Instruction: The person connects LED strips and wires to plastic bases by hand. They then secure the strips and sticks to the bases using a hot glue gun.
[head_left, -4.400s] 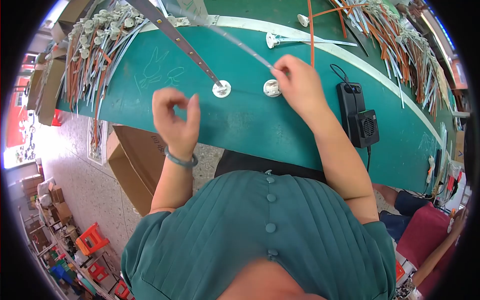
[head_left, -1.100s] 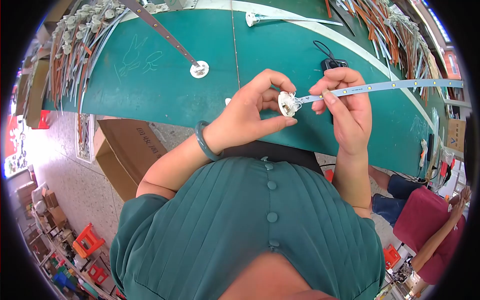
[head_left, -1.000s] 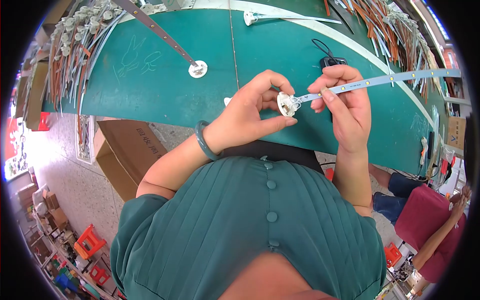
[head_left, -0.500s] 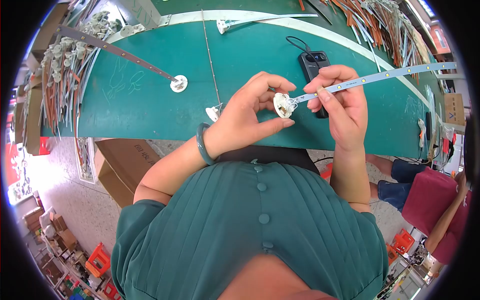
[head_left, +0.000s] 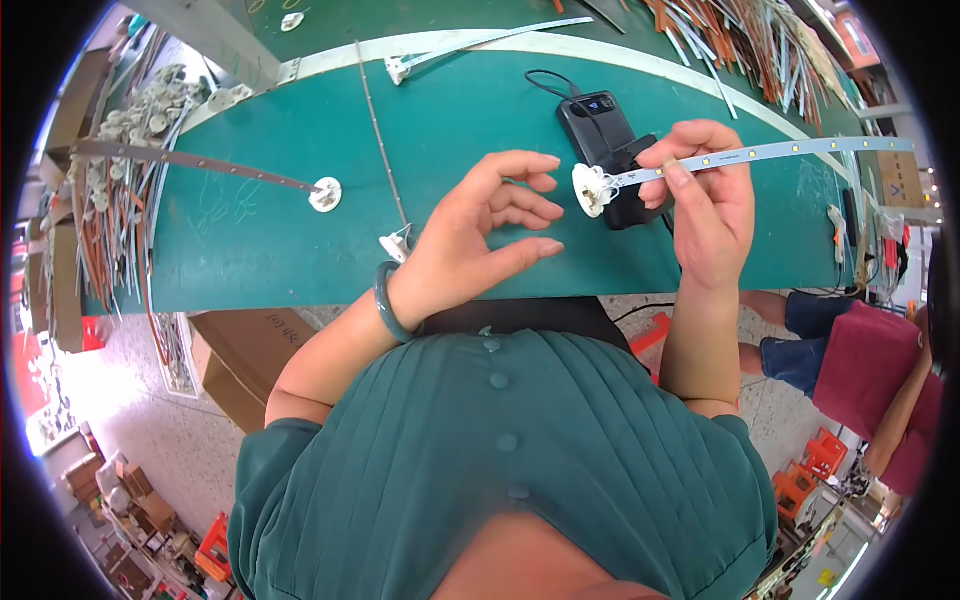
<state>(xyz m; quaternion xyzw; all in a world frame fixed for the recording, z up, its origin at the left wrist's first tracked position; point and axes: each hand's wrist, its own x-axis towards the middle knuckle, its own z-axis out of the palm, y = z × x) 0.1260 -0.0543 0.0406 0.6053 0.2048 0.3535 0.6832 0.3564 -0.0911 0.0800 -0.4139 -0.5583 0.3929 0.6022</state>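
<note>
My right hand (head_left: 705, 200) pinches an LED strip (head_left: 770, 153) near its left end, thumb against fingers. Short white wires join that end to a round white cap (head_left: 592, 190), which hangs free over the bench. My left hand (head_left: 490, 220) is left of the cap, apart from it, fingers curved and spread with nothing between them. A black phone-like device (head_left: 595, 125) with a cable lies behind the cap. Close to my left wrist is another white cap (head_left: 396, 247) with a thin strip (head_left: 377, 130) running away from it.
A brown strip (head_left: 240, 170) with a white cap (head_left: 325, 194) is on the left of the green bench (head_left: 270, 255). Another capped strip (head_left: 500, 42) lies at the back. Bundles of strips (head_left: 750, 50) are piled back right, more caps (head_left: 155, 110) at left. A co-worker (head_left: 865, 355) is at right.
My left hand has drawn away from the cap to the left. My right hand has shifted slightly right with the strip and cap. The whole view has also shifted a little.
</note>
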